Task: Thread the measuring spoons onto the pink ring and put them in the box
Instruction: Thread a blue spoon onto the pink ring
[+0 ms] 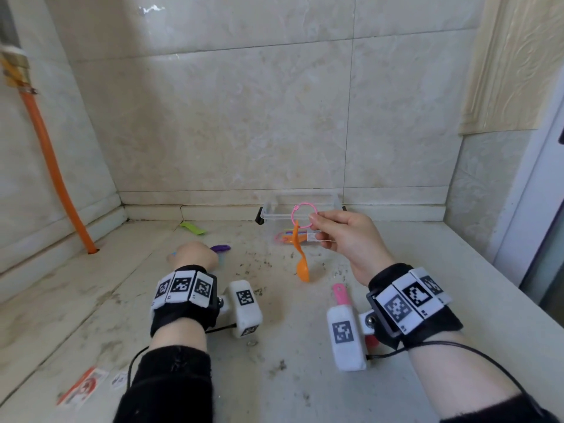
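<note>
Over the counter, head view only. Right hand (351, 239) raised above the middle of the counter (427, 285), thumb and forefinger pinched narrow on the pink ring (297, 209). Orange spoon (300, 261) already threaded, hanging from the ring's lower edge, long axis near vertical, bowl down and just clear of the surface or barely touching; cannot tell which.

Clear box (268, 213) stands at the back edge against the wall, directly behind the ring; some coloured pieces lie inside, too blurred to name.

Left hand (195, 254) low on the counter's left half, knuckles toward camera, fingers curled out of sight; whether they grip anything cannot be told. Purple spoon (220, 248) lies just beyond that hand, touching or nearly so, long axis roughly left-right. Green spoon (193, 228) further back toward the left corner, slanted. Pink spoon (341, 294) near the front, beside the right wrist, partly hidden, handle pointing away.

Judgement: purple spoon is next. Left hand is nearer; the ring sits to its right and higher, so the handle end must travel rightward to meet it.
</note>
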The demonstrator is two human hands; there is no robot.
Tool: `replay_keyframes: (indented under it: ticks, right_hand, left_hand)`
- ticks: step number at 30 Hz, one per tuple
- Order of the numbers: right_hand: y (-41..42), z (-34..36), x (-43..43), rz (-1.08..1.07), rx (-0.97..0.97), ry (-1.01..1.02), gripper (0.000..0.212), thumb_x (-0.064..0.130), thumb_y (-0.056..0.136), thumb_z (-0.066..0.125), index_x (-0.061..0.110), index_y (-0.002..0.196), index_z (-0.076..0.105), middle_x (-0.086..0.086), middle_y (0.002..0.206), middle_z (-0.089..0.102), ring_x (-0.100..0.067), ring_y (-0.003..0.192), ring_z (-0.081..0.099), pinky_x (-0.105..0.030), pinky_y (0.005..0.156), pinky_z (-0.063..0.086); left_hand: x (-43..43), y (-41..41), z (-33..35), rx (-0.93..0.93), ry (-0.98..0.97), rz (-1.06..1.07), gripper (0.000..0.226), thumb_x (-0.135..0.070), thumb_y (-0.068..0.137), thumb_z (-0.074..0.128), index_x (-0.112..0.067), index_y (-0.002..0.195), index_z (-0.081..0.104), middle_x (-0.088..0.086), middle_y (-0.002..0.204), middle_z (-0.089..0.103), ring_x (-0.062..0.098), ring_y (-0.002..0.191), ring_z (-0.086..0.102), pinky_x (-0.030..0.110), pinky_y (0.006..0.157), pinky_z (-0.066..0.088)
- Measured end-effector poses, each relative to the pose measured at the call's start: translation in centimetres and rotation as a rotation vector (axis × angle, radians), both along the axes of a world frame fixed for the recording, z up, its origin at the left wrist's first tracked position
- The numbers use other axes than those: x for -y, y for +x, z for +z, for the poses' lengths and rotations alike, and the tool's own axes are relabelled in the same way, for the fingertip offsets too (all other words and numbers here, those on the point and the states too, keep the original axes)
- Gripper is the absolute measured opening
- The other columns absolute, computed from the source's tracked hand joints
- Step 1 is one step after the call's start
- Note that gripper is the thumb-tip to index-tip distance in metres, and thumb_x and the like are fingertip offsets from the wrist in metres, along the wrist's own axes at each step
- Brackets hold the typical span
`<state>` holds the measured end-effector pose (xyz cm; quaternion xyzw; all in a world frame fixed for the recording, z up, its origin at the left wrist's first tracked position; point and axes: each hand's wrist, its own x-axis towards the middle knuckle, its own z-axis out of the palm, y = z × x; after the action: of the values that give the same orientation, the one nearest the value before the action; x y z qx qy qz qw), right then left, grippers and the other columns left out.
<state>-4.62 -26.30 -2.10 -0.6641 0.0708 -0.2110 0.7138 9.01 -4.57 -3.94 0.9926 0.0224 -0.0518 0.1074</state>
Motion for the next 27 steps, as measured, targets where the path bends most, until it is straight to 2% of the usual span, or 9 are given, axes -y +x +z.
replay_keyframes:
  ticks: [4,7,10,13,14,17,20,24,27]
  right_hand:
    - [-0.1,0.1,0.0,0.000,-0.011,-0.014,0.005,0.019,0.085,0.072,0.015,0.087,0.074,0.003,0.074,0.071,-0.005,0.061,0.062,-0.018,0.059,0.052]
    - [-0.2,0.1,0.1,0.002,-0.013,-0.024,0.005,0.019,0.086,0.072,0.015,0.088,0.074,0.006,0.070,0.072,-0.002,0.059,0.063,-0.017,0.060,0.054]
    - [-0.2,0.1,0.1,0.017,-0.017,-0.028,0.007,0.019,0.086,0.071,0.014,0.090,0.073,0.007,0.068,0.073,0.000,0.058,0.065,-0.017,0.060,0.054]
    - [-0.2,0.1,0.1,0.005,-0.023,-0.025,0.006,0.019,0.086,0.071,0.015,0.090,0.073,0.005,0.074,0.073,-0.001,0.060,0.064,-0.017,0.060,0.053]
    - [-0.2,0.1,0.1,0.000,-0.026,-0.029,0.007,0.020,0.086,0.071,0.014,0.091,0.073,0.003,0.076,0.073,-0.002,0.061,0.064,-0.017,0.060,0.053]
    - [-0.2,0.1,0.2,-0.006,-0.028,-0.029,0.009,0.020,0.085,0.072,0.014,0.092,0.074,0.002,0.078,0.073,-0.004,0.062,0.063,-0.017,0.059,0.052]
    - [-0.2,0.1,0.2,-0.016,-0.026,-0.025,0.006,0.020,0.085,0.072,0.015,0.089,0.073,0.001,0.077,0.072,-0.005,0.062,0.063,-0.017,0.059,0.052]
    - [-0.1,0.1,0.3,-0.029,-0.023,-0.028,0.004,0.020,0.085,0.072,0.017,0.087,0.073,0.003,0.074,0.072,-0.004,0.061,0.064,-0.017,0.058,0.052]
    - [-0.1,0.0,0.3,-0.032,-0.015,-0.038,0.004,0.021,0.085,0.073,0.018,0.086,0.074,0.004,0.073,0.072,-0.003,0.061,0.064,-0.016,0.058,0.052]
  left_hand:
    - [0.2,-0.7,0.2,0.004,0.080,-0.011,0.029,-0.013,0.094,0.039,-0.011,0.114,0.060,0.008,0.111,0.058,0.026,0.108,0.053,0.038,0.098,0.040]
    - [0.2,-0.6,0.3,-0.011,0.036,-0.039,0.030,-0.014,0.091,0.050,-0.006,0.117,0.062,0.009,0.113,0.061,0.027,0.105,0.057,0.035,0.092,0.045]
    - [0.5,-1.1,0.7,-0.036,0.033,-0.066,0.037,-0.023,0.088,0.060,-0.012,0.123,0.061,0.006,0.112,0.063,0.021,0.100,0.059,0.027,0.084,0.048]
    - [1.2,-1.4,0.8,0.005,-0.064,-0.103,0.020,-0.025,0.090,0.059,-0.013,0.104,0.068,0.000,0.086,0.072,0.010,0.076,0.064,0.017,0.070,0.050]
    - [1.4,-1.6,0.6,0.020,-0.144,-0.094,0.018,-0.024,0.092,0.057,-0.011,0.096,0.068,0.001,0.077,0.071,0.010,0.068,0.063,0.017,0.065,0.049]
    - [2.1,-2.1,0.5,0.151,-0.384,-0.068,0.027,-0.020,0.094,0.051,-0.002,0.097,0.071,0.013,0.086,0.066,0.023,0.069,0.054,0.030,0.064,0.044]
    - [2.9,-3.0,1.3,0.330,-0.844,-0.117,0.023,-0.024,0.094,0.053,-0.013,0.097,0.074,0.004,0.081,0.066,0.017,0.065,0.051,0.029,0.061,0.042]
    - [4.8,-5.3,2.8,0.129,-1.482,-0.283,0.018,-0.025,0.093,0.058,-0.021,0.086,0.074,-0.006,0.092,0.071,0.013,0.089,0.058,0.028,0.081,0.043]
    - [6.1,-5.9,3.0,-0.055,-1.676,-0.393,0.021,-0.023,0.097,0.050,-0.010,0.099,0.067,0.000,0.098,0.067,0.019,0.101,0.055,0.034,0.089,0.046]
